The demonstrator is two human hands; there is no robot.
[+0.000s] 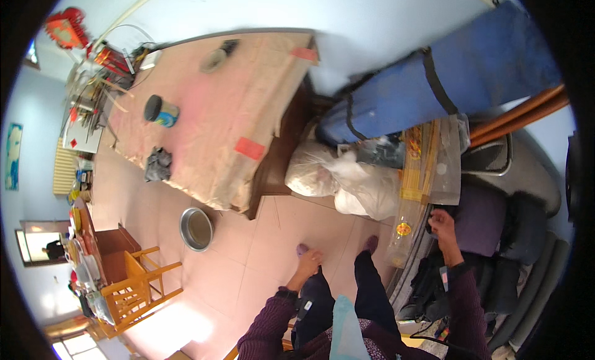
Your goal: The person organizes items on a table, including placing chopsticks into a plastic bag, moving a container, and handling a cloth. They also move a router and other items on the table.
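Note:
My left hand [309, 265] hangs in front of my left leg, fingers curled, and I see nothing in it. My right hand [444, 227], also with bent fingers, is beside the lower end of a clear plastic pack [446, 183]. Whether its fingertips touch or grip anything there is unclear. Next to that pack lies a long clear pack of thin yellow sticks [413, 183] with gold and red labels. White plastic bags [367, 188] bulge to its left. A folded purple cloth [481, 220] is just right of my right hand.
A paper-covered table [209, 123] bears a jar [161, 111] and a grey rag [158, 164]. A metal basin [196, 229] sits on the tiled floor [260, 248]. A wooden chair [139, 285] stands left. A long blue strapped bundle [395, 104] leans by the wall; dark clothes [425, 285] lie right.

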